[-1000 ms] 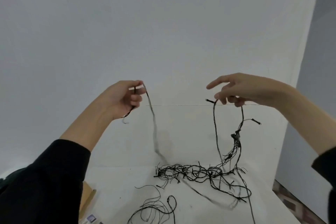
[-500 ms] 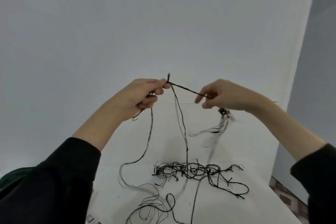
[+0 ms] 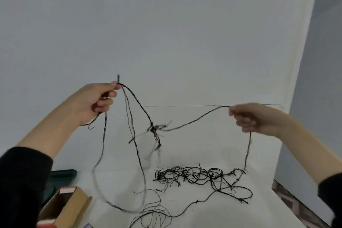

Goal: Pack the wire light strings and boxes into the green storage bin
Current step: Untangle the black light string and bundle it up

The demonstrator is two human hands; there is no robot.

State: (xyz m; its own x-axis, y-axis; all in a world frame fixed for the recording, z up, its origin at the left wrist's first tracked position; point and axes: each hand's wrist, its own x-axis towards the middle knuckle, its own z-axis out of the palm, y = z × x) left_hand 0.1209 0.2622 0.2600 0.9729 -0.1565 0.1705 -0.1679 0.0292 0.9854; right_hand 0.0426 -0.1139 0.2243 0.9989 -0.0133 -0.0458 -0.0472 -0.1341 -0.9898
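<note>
A black wire light string [image 3: 194, 174] lies tangled on the white table, with strands rising to both hands. My left hand [image 3: 96, 102] is raised at the left and pinches several loops of the string at its fingertips. My right hand [image 3: 249, 118] is out to the right at about the same height, fingers curled round a single strand. Between the hands the strand sags to a small knot [image 3: 154, 129]. A corner of the green storage bin [image 3: 63, 177] shows at the lower left. An open brown cardboard box [image 3: 64, 207] sits in front of it.
The white table [image 3: 203, 214] meets a white backdrop wall behind. Thinner loose wire loops [image 3: 153, 214] lie at the near table edge. The table's right edge drops to a patterned floor [image 3: 296, 207] at the lower right.
My hands were close together half a second ago; my right hand has since slid right and lower along the strand, stretching it out. More loops hang from my left hand.
</note>
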